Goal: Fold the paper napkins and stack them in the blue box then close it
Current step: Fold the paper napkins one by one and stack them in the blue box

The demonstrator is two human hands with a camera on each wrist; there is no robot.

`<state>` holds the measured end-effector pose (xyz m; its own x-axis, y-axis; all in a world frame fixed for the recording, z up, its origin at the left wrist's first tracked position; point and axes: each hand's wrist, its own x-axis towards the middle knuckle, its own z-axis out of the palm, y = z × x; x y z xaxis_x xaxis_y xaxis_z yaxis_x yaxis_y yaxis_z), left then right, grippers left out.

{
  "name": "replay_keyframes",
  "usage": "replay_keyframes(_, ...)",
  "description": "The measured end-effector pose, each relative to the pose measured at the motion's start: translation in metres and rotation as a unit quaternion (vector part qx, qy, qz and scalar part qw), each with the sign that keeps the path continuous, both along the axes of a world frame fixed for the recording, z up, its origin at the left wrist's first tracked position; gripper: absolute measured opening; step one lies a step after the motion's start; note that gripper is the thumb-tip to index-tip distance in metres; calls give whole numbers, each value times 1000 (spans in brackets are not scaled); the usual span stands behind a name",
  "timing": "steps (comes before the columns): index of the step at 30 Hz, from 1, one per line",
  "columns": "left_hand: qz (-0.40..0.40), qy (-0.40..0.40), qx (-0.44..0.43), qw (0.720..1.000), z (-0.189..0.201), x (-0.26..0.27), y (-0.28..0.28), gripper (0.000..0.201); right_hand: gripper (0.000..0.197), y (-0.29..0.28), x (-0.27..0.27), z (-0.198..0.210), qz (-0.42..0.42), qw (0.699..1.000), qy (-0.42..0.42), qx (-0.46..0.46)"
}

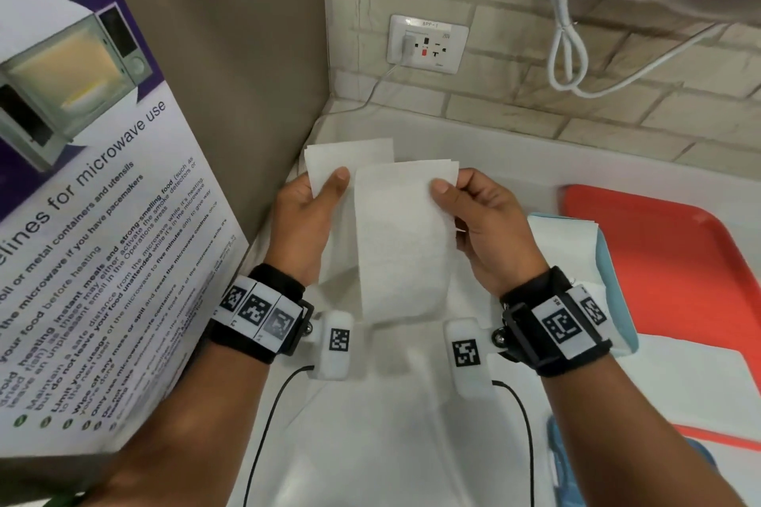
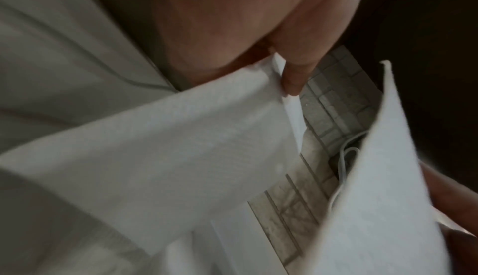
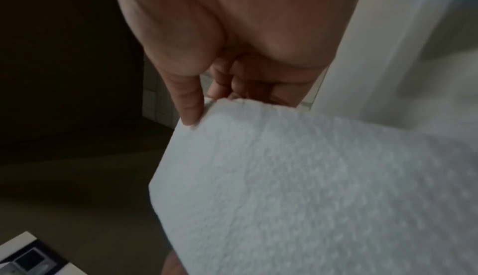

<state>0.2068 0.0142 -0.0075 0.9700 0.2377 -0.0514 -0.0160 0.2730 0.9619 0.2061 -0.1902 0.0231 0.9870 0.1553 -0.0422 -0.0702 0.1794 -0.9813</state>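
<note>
Both hands raised: left hand (image 1: 306,218) and right hand (image 1: 490,226) pinch napkin (image 1: 401,243).

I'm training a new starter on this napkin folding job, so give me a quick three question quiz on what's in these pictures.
1. True or false: the left hand holds nothing.
2. What colour is the tray on the counter? A green, B red, C black.
3. Fill in: the right hand pinches the top edge of a white ____.

Key:
1. False, it grips a napkin.
2. B.
3. Napkin.
</note>
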Motion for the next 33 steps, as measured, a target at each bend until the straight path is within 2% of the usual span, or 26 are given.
replay_keyframes(5, -56, 52, -31, 997, 5, -9, -14, 20, 3, 17, 0, -8, -28, 998, 37, 45)
replay_keyframes(10, -66, 83, -58, 993, 8, -15, -20, 29, 20, 27, 3, -14, -56, 992, 62, 94)
replay_keyframes(17, -49, 95, 8, 994, -4, -14, -17, 60, 15, 29, 6, -18, -72, 992, 70, 74)
replay_keyframes(23, -76, 101, -7, 992, -7, -11, -14, 102, 13, 32, 7, -20, -90, 989, 81, 84)
replay_keyframes(24, -92, 94, -16, 991, -7, -12, -14, 98, 12, 32, 7, -20, -93, 989, 80, 85)
replay_keyframes(25, -102, 81, -22, 991, -7, -13, -15, 84, 11, 32, 8, -20, -95, 988, 78, 88)
replay_keyframes(27, -108, 29, -8, 994, -5, -14, -20, 41, 8, 32, 9, -20, -93, 987, 75, 104)
replay_keyframes(28, -101, 4, 8, 995, -4, -14, -21, 26, 6, 31, 9, -20, -88, 988, 76, 104)
replay_keyframes(32, -58, -19, -9, 998, -3, -8, -20, 18, 35, 22, 6, -22, -30, 993, 106, 43)
replay_keyframes(33, -51, -18, -18, 998, -3, -7, -18, 17, 37, 21, 5, -23, -6, 994, 106, 18)
